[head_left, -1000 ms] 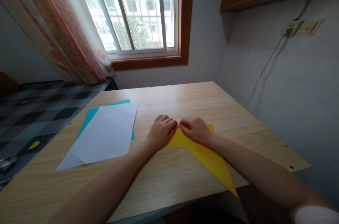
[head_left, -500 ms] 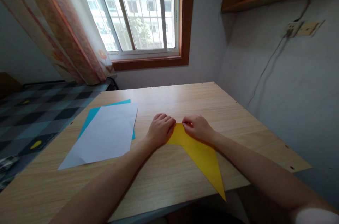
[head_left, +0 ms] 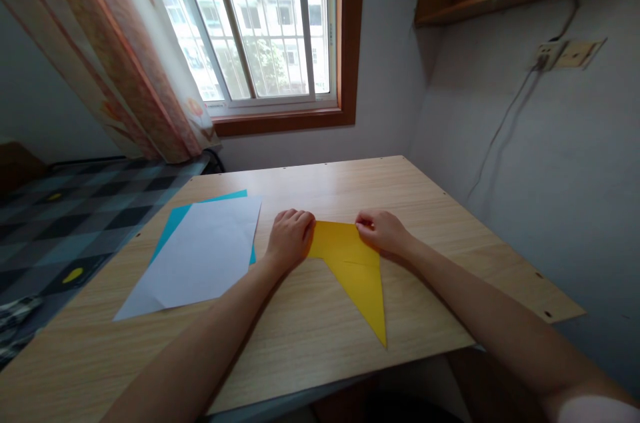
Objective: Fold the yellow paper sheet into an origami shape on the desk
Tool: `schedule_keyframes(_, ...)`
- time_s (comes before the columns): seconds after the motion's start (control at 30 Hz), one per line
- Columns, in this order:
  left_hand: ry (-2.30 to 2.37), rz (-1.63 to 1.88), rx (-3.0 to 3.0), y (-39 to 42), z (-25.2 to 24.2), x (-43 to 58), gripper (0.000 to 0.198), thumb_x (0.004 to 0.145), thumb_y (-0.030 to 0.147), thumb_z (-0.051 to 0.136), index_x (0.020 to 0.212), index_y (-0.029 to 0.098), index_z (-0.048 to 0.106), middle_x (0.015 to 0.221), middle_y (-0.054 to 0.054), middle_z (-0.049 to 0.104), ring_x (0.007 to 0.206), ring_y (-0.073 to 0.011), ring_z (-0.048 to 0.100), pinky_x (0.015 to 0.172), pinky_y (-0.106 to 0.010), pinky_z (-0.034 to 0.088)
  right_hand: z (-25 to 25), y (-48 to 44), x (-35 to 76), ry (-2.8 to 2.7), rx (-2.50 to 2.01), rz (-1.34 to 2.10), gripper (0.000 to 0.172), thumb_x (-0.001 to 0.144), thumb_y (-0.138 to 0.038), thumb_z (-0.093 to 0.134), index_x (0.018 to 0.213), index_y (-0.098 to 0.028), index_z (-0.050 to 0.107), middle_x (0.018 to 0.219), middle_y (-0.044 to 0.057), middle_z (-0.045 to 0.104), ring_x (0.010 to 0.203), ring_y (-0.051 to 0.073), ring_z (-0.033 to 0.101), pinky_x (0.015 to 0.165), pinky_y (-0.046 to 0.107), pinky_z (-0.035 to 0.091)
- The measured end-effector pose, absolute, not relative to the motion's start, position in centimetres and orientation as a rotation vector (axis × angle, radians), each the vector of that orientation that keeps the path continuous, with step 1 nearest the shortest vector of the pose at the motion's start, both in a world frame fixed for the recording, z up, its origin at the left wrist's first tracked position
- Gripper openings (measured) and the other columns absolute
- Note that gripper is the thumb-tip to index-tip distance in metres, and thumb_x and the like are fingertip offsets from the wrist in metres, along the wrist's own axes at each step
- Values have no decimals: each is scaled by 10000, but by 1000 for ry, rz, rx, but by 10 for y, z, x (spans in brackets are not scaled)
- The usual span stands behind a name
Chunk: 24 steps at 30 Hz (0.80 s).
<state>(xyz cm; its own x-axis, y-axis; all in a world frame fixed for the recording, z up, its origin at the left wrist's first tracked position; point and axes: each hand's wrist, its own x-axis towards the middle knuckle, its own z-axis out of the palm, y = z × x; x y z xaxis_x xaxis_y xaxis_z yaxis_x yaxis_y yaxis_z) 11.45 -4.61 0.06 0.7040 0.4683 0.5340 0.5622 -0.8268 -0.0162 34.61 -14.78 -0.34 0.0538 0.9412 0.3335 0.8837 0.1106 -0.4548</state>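
A folded yellow paper (head_left: 353, 263) lies on the wooden desk (head_left: 320, 183), its long point aimed at the near edge. My left hand (head_left: 289, 236) rests curled on the paper's left corner. My right hand (head_left: 383, 232) pinches the paper's upper right corner with closed fingers. Both hands press the paper flat against the desk, about a hand's width apart.
A white sheet (head_left: 200, 253) lies over a blue sheet (head_left: 173, 220) to the left of my hands. A bed with a checked cover (head_left: 60, 210) stands beside the desk. A window (head_left: 260, 23), a curtain (head_left: 115, 50) and a wall socket (head_left: 565, 53) are behind.
My hands have moved apart along the yellow paper's top edge. The paper has turned, so its long point swung left and now lies fully on the desk.
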Motion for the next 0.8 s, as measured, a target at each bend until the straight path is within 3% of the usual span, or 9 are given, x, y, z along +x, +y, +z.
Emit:
schedule_keyframes(0.53,-1111,-605,-2632,-37,-3,113,228,942,269,424,868,192,625,875,-81,687,863,-254,590,770,-377,373,-5,-143,368,-1770,-1877,173,152,795,-238,522,766,-188,662,739,24,683,647,135,555,573,237,309)
schedule_keyframes(0.8,-1190,-585,-2571,-29,-3,106,223,937,254,421,866,192,623,871,-77,693,841,-247,599,735,-360,384,-4,-142,385,-1587,-2115,-9,180,820,-265,516,778,-188,673,782,48,701,695,158,573,568,252,300)
